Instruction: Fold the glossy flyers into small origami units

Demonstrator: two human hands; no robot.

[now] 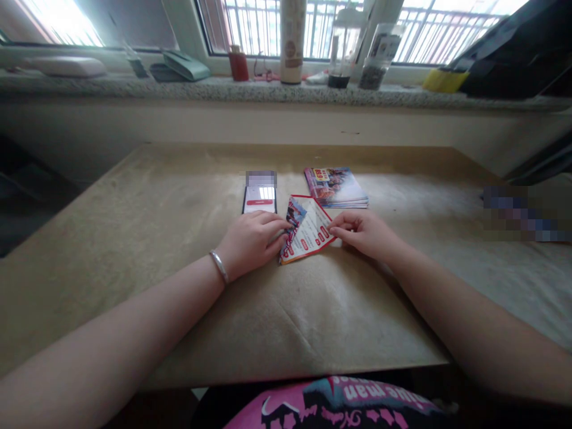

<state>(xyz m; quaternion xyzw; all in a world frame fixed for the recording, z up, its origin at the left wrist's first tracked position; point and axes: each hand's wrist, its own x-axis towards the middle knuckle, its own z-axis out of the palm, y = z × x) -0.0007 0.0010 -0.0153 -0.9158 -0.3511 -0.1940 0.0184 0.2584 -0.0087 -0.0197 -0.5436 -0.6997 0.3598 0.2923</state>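
Observation:
A printed leaflet [310, 229], white with red edges and red labels, lies partly folded on the table, a coloured picture side showing along its left. My left hand [255, 238], with a silver bangle at the wrist, pinches the leaflet's left edge between thumb and fingers. At its right corner, my right hand [361, 231] grips the paper between thumb and forefinger. A phone [259, 193] with a lit screen lies just beyond my left hand, which covers its near end. Behind the leaflet is a stack of similar colourful leaflets [337, 186].
The table [286, 322] has a tan cover. On the stone windowsill [259, 90] stand a red bottle [238, 63], a tall beige bottle [292, 42], clear containers [378, 56] and a yellow object [444, 79]. A dark bag-like shape [522, 50] is at right.

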